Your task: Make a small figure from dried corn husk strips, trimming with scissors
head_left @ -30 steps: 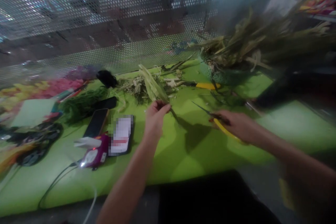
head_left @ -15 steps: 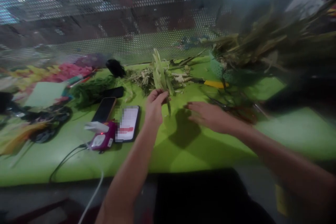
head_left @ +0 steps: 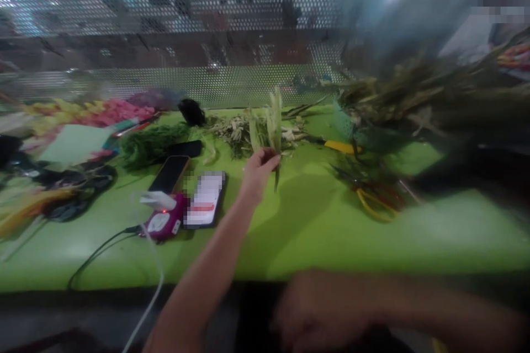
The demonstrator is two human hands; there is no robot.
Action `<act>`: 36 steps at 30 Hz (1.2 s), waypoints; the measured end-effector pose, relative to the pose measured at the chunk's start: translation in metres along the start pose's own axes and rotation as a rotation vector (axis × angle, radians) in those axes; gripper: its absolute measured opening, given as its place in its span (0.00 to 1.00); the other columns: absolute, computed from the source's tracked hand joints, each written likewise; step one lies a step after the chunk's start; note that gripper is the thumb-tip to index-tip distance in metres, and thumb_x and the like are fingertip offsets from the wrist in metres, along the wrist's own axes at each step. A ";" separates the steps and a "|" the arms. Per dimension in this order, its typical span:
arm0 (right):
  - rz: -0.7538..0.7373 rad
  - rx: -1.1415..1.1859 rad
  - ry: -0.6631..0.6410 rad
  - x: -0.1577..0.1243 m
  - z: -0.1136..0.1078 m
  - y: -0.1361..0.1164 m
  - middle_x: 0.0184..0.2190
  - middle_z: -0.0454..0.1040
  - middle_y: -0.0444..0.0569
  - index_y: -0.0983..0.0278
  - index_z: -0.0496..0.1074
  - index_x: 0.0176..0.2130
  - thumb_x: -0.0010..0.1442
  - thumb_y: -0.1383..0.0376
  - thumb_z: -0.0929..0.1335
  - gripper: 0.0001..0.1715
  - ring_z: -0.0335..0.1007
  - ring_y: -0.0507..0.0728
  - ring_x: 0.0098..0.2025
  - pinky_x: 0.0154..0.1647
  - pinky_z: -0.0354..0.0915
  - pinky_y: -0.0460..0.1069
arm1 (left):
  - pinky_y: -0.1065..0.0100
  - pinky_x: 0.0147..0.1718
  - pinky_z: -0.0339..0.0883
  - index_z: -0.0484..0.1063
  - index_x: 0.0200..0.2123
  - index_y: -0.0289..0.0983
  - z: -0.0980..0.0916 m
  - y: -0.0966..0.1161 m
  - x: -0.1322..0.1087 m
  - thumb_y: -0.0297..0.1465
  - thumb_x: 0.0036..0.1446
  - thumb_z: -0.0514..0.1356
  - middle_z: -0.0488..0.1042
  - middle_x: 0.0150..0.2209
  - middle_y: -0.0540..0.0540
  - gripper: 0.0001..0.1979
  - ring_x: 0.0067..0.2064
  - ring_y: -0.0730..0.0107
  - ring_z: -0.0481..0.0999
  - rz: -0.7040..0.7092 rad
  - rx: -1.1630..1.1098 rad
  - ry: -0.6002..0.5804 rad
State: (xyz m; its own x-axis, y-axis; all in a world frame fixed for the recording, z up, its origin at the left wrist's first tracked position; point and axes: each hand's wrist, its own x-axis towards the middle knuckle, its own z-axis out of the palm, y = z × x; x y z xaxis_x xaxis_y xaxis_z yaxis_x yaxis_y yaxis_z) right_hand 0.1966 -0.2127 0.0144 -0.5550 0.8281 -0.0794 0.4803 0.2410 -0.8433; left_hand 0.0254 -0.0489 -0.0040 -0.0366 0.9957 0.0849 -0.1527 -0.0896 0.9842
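Note:
My left hand (head_left: 259, 170) is closed around a bunch of pale green leafy stems (head_left: 271, 121) and holds it upright above the lime-green table (head_left: 310, 231). My right hand (head_left: 318, 311) hovers low at the near table edge, smeared by motion, so its fingers cannot be read. Yellow-handled scissors (head_left: 375, 198) lie on the table to the right, apart from both hands. A pile of cut stems and trimmings (head_left: 244, 129) lies just behind the held bunch.
Two phones (head_left: 205, 198) (head_left: 170, 174) and a pink device with a cable (head_left: 159, 223) lie left of my left arm. Green foliage (head_left: 149, 143), pink and yellow flowers (head_left: 83, 116), a teal basket of stems (head_left: 364, 127) and a perforated metal screen (head_left: 207, 83) stand behind.
My right hand let go of the scissors, which now lie on the table, and pulled back to the near edge. My left hand tilted the stem bunch upright.

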 end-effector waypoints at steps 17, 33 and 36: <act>0.000 0.371 0.602 0.108 -0.108 0.033 0.24 0.70 0.41 0.62 0.69 0.32 0.50 0.48 0.73 0.22 0.66 0.50 0.24 0.28 0.65 0.47 | 0.67 0.35 0.64 0.74 0.33 0.36 0.028 -0.014 -0.021 0.31 0.52 0.65 0.76 0.32 0.47 0.06 0.32 0.70 0.71 0.045 0.281 -0.157; 0.097 0.367 0.275 0.113 -0.095 0.065 0.21 0.72 0.45 0.64 0.72 0.25 0.49 0.52 0.73 0.18 0.67 0.53 0.25 0.32 0.67 0.50 | 0.69 0.37 0.65 0.75 0.32 0.36 0.023 -0.015 -0.018 0.35 0.52 0.65 0.75 0.28 0.50 0.08 0.32 0.74 0.72 -0.038 -0.034 0.042; 0.099 0.225 0.395 0.113 -0.099 0.074 0.28 0.75 0.48 0.64 0.73 0.31 0.51 0.54 0.72 0.15 0.69 0.55 0.30 0.38 0.67 0.52 | 0.69 0.36 0.65 0.75 0.32 0.36 0.021 -0.015 -0.019 0.35 0.53 0.65 0.74 0.28 0.50 0.07 0.31 0.73 0.72 -0.023 0.079 0.007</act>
State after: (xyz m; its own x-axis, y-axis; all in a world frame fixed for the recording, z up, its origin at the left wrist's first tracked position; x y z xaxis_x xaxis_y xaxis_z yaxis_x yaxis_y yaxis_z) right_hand 0.2366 -0.0512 -0.0038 -0.1918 0.9814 0.0059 0.3348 0.0711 -0.9396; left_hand 0.0492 -0.0661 -0.0169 -0.0409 0.9973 0.0612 -0.0756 -0.0642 0.9951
